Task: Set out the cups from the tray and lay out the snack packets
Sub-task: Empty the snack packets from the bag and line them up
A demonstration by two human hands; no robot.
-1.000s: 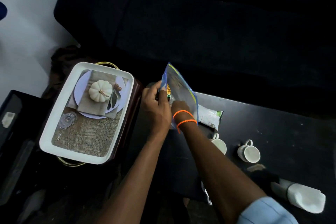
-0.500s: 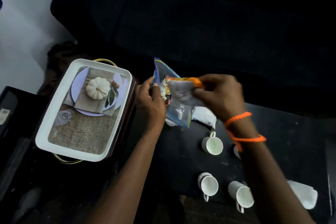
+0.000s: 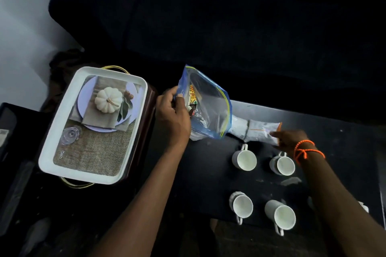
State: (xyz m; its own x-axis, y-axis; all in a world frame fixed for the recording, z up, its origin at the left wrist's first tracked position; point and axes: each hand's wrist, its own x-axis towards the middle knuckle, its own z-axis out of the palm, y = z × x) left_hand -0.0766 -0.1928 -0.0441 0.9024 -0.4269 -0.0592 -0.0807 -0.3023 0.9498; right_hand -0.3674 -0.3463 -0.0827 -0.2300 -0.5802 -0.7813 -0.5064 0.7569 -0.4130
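A clear zip bag (image 3: 211, 108) with blue edges is held upright at its mouth by the left hand (image 3: 174, 115), pinched between thumb and fingers; colourful packets (image 3: 193, 98) can be seen inside it, though their number cannot be told. The bag's lower end is touching the black table (image 3: 208, 173).

At three o'clock from the bag, two pale snack packets are laid end to end on the table: the nearer packet (image 3: 239, 128) just beside the bag, the farther packet (image 3: 264, 133) touching it at a dark seam. The right edge of the farther packet is pinched by the fingertips of the right hand (image 3: 289, 139), on whose wrist an orange thread band (image 3: 307, 149) is worn.

Four white cups are set out in a square at six o'clock from the packets: the far-left cup (image 3: 244, 159), the far-right cup (image 3: 282, 165), the near-left cup (image 3: 241, 205) and the near-right cup (image 3: 281, 214). All are lying tilted with open mouths shown to the camera.

At nine o'clock from the left hand, a white-rimmed tray (image 3: 62, 123) printed with a pumpkin picture is rested on a dark stand, well apart from the cups.
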